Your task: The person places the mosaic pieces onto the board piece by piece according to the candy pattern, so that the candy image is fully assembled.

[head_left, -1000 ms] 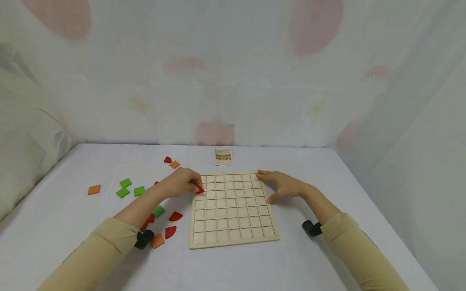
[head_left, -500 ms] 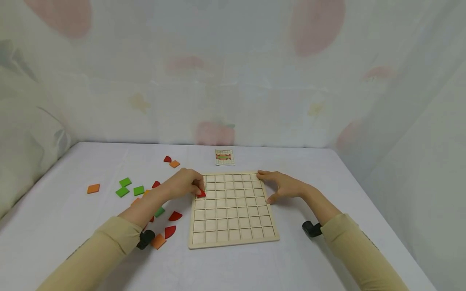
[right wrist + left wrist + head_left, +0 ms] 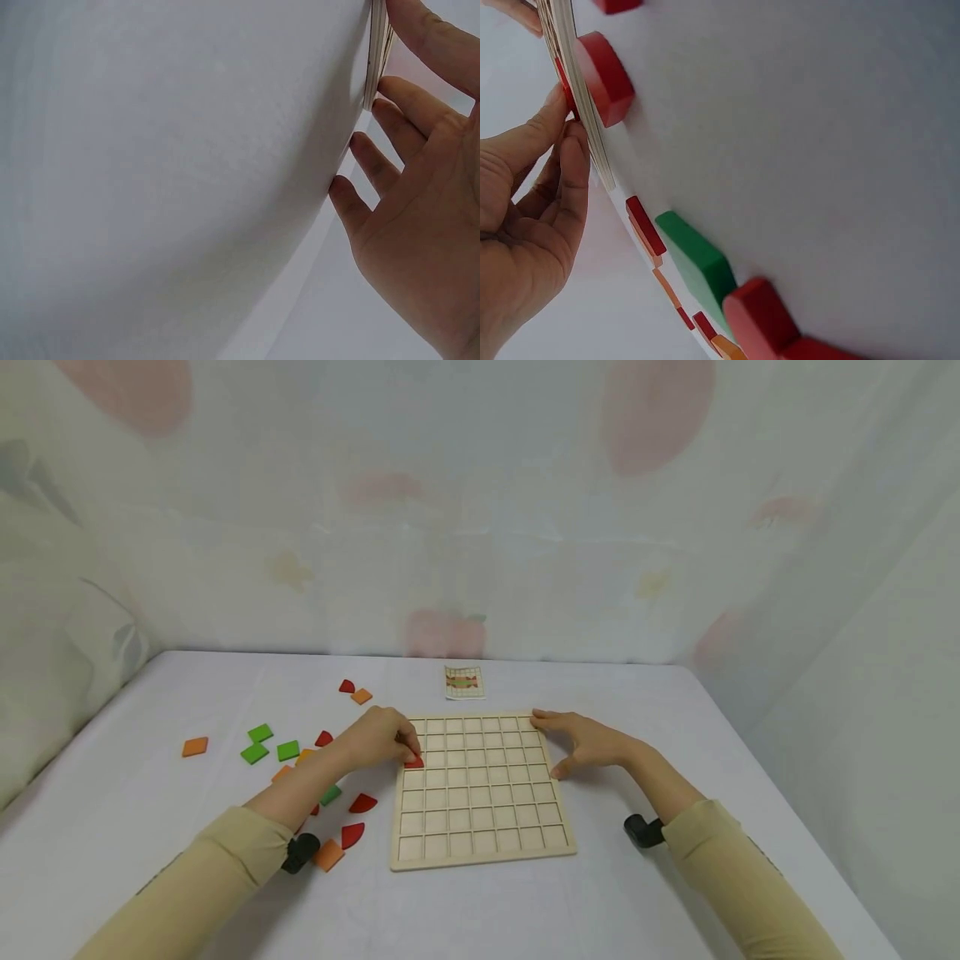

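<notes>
A wooden grid board [image 3: 480,789] lies flat on the white table [image 3: 525,910], near the middle. The left hand [image 3: 378,739] rests at the board's left edge with its fingers curled, pinching a red piece [image 3: 414,762] down into a cell of the leftmost column, about 3 rows from the far edge. In the left wrist view the thumb and fingertips [image 3: 562,142] close on that red piece at the board's edge.

The right hand [image 3: 581,743] sits at the board's far right corner, fingers spread and relaxed; the index finger touches the far right corner and the thumb touches the right edge, holding nothing. The right wrist view shows the fingers [image 3: 397,124] lying against the board's rim.

Left of the board loose pieces lie scattered: 2 red quarter-circles [image 3: 358,818] just beside the near left edge, green squares [image 3: 270,747] farther left, and an orange square [image 3: 195,746] well apart at the far left. A small pattern card [image 3: 463,682] lies just beyond the board's far edge.
</notes>
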